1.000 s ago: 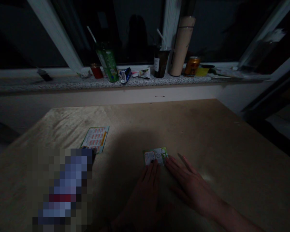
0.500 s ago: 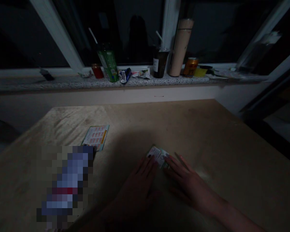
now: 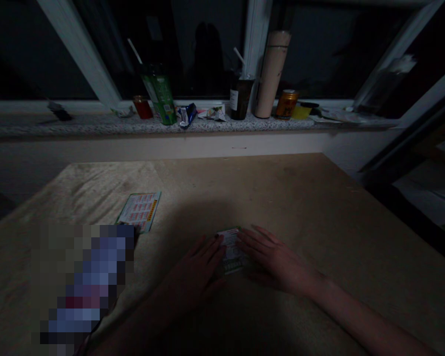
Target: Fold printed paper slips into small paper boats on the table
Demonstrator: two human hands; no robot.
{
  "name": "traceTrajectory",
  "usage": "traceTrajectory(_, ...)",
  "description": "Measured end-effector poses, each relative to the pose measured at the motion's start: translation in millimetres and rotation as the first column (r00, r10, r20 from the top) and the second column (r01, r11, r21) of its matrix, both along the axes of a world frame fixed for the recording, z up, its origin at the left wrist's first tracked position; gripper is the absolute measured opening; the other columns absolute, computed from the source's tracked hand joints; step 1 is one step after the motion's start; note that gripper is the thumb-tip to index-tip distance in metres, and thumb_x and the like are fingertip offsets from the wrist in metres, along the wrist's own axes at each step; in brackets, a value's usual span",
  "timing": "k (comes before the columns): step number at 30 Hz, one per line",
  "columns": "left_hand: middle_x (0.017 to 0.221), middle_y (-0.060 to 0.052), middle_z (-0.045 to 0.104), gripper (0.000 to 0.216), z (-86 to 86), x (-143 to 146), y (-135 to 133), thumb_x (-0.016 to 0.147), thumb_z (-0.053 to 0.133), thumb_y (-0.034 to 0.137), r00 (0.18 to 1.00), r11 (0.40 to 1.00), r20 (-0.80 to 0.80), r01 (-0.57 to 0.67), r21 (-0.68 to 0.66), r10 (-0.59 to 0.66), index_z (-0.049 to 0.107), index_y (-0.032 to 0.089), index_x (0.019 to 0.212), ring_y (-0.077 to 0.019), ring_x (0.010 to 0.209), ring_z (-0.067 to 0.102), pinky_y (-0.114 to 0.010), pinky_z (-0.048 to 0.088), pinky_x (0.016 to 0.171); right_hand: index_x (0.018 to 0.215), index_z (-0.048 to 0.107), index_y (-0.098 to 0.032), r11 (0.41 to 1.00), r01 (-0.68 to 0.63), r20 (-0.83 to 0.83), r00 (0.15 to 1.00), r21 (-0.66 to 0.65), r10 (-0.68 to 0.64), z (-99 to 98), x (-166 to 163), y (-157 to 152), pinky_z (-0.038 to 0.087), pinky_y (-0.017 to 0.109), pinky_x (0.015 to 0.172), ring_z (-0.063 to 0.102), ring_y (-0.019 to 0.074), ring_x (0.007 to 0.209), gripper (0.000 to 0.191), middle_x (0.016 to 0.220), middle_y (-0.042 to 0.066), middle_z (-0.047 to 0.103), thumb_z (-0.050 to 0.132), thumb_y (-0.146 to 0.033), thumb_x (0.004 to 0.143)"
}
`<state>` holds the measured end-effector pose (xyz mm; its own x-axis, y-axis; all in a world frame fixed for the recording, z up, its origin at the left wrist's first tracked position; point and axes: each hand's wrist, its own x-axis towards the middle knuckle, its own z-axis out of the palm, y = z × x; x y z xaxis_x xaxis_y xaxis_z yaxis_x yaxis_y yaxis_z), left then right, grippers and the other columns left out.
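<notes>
A small printed card (image 3: 231,251) with a pale face and green edges lies on the table between my hands. From the left, my left hand (image 3: 198,264) rests flat, its outstretched fingertips on the card's left edge. My right hand (image 3: 265,252) lies flat on the other side, fingers extended and touching the card's right edge. Both hands are open. Dim light and shadow hide the fine print. Farther left lies another printed card (image 3: 140,210), with red blocks of print and a yellow strip.
A blurred-out bluish long object (image 3: 92,282) lies on the wooden table (image 3: 300,198) at left. Along the stone windowsill (image 3: 113,128) stand a green container (image 3: 161,99), a dark cup (image 3: 241,99) with a straw, a pink flask (image 3: 273,74), an orange can (image 3: 287,105) and crumpled wrappers (image 3: 187,116).
The card between my hands has turned to lie straighter, and more of its face shows. My hands have spread slightly apart to its two sides. The whole view has shifted a little.
</notes>
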<state>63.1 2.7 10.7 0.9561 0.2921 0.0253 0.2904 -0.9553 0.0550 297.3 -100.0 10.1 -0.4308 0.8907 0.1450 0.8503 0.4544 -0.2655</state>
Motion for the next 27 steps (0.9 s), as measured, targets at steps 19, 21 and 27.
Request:
traceTrajectory(19,0.134,-0.007,0.05,0.037,-15.3,11.1,6.0,0.096,0.037,0.027,0.997,0.994,0.082,0.002,-0.106,0.007,0.047,0.016,0.13,-0.0176,0.123,0.046,-0.034,0.037,0.104,0.136,0.039,-0.022,0.999,0.024,-0.041,0.999,-0.027,-0.025,-11.0,3.7,6.7,0.022,0.049,0.109,0.034,0.024,0.132,0.055,0.141,0.008,0.042,0.053,-0.039,0.086)
traceTrajectory(21,0.134,-0.006,0.05,0.036,-15.8,12.7,5.3,0.096,0.036,0.025,0.995,0.992,0.097,-0.025,-0.126,0.037,0.048,0.016,0.129,-0.0174,0.123,0.047,-0.034,0.037,0.104,0.132,0.046,-0.022,0.999,0.032,-0.047,0.998,0.02,-0.031,-12.3,1.7,7.7,0.024,0.049,0.108,0.037,0.0247,0.129,0.05,0.137,0.007,0.047,0.054,-0.038,0.086)
traceTrajectory(27,0.136,-0.008,0.048,0.037,-13.1,13.2,5.3,0.096,0.032,0.022,0.99,0.978,0.11,-0.07,-0.199,0.093,0.049,0.014,0.128,-0.0171,0.122,0.047,-0.034,0.038,0.103,0.114,0.061,-0.022,0.993,0.05,-0.133,0.99,0.104,-0.036,-9.3,-4.4,13.8,0.031,0.042,0.106,0.051,0.0201,0.117,0.027,0.12,0.004,0.062,0.049,-0.028,0.091)
